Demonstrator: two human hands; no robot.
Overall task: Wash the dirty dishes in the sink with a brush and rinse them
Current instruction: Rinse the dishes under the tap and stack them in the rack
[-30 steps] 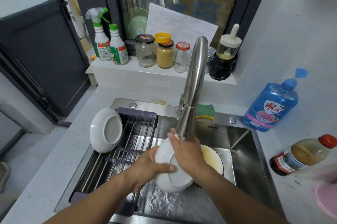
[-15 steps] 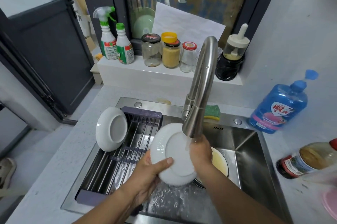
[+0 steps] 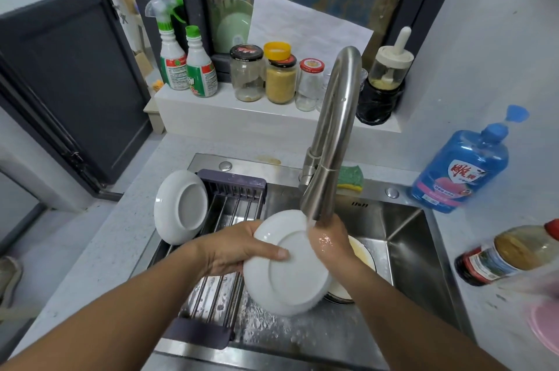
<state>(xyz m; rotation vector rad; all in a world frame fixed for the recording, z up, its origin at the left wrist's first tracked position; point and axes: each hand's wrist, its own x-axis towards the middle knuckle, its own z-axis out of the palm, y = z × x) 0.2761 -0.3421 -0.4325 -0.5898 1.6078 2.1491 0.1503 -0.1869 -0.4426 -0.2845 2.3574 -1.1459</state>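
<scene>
White plate (image 3: 287,274) tilts under the running tap (image 3: 329,141) — rinsing, I'd judge. The left hand (image 3: 236,249) pinches its rim between thumb and fingers; the right hand (image 3: 329,240) reaches behind it, fingers hidden, grip unclear. Next, probably the rack (image 3: 230,198), left of those fingers.

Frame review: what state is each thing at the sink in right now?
Faucet: running.
Held plate: tilted under the stream, underside toward camera.
Left hand: grips Held plate's rim.
Right hand: wet, fingers hidden behind Held plate.
Propped plate: on edge against drying rack.
Sink dish: yellow residue inside.
</scene>
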